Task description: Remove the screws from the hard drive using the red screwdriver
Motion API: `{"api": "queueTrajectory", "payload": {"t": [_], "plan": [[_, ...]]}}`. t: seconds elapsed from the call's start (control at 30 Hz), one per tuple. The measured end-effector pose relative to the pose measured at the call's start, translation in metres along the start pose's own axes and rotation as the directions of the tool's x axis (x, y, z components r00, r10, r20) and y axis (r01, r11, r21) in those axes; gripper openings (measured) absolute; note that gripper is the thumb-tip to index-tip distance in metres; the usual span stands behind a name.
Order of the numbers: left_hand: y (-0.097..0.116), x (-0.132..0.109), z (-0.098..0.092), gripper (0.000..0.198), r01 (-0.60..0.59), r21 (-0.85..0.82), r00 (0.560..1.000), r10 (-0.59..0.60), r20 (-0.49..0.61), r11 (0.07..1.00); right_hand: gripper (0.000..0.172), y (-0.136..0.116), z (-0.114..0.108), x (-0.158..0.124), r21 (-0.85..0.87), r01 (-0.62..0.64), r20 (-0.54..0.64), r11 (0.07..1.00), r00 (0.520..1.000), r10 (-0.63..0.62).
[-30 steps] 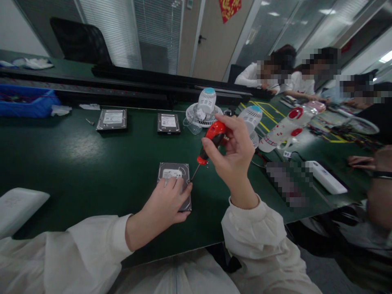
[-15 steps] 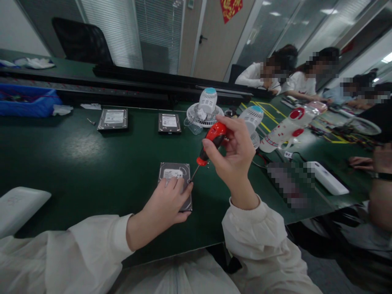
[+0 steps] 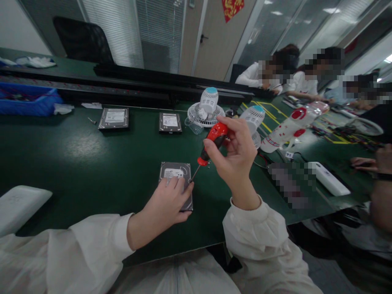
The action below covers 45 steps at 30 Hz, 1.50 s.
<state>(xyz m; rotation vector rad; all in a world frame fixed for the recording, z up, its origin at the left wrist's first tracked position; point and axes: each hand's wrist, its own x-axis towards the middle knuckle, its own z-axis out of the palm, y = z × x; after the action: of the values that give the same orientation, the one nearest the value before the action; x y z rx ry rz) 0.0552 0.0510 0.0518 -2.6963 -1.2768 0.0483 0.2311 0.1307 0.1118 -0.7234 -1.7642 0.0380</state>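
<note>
A silver hard drive [image 3: 175,168] with a white label lies flat on the green table in front of me. My left hand [image 3: 165,200] rests across it, fingers over the lid and thumb by its lower right edge, holding it down. In my right hand [image 3: 237,157] is a red and black screwdriver [image 3: 217,136], gripped by the handle between thumb and fingers. Its thin shaft slants down and left to the drive's right edge, close to my left fingertips. What sits exactly under the tip is too small to make out.
Two more hard drives, one at left [image 3: 114,118] and one nearer the middle [image 3: 170,122], lie farther back. White fans [image 3: 210,102], a white bottle [image 3: 280,130] and a blue bin [image 3: 29,102] stand around. A co-worker's hand [image 3: 364,163] is at right.
Almost nothing differs. The whole view has shifted very slightly; both hands, the screwdriver and the hard drive keep their places relative to each other.
</note>
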Motion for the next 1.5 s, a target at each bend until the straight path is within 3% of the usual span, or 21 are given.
{"api": "queueTrajectory", "payload": {"t": [0.73, 1.5], "plan": [[0.0004, 0.0004, 0.0011, 0.076, 0.000, -0.018, 1.000, 0.000, 0.008, 1.000, 0.042, -0.0006, 0.0002, 0.0009, 0.020, 0.050, -0.009, 0.999, 0.999, -0.050], [-0.0008, 0.0005, 0.0009, 0.071, -0.013, -0.020, 1.000, 0.013, -0.003, 1.000, 0.039, 0.0012, 0.0001, -0.0010, -0.008, 0.016, -0.019, 1.000, 1.000, -0.016]]}}
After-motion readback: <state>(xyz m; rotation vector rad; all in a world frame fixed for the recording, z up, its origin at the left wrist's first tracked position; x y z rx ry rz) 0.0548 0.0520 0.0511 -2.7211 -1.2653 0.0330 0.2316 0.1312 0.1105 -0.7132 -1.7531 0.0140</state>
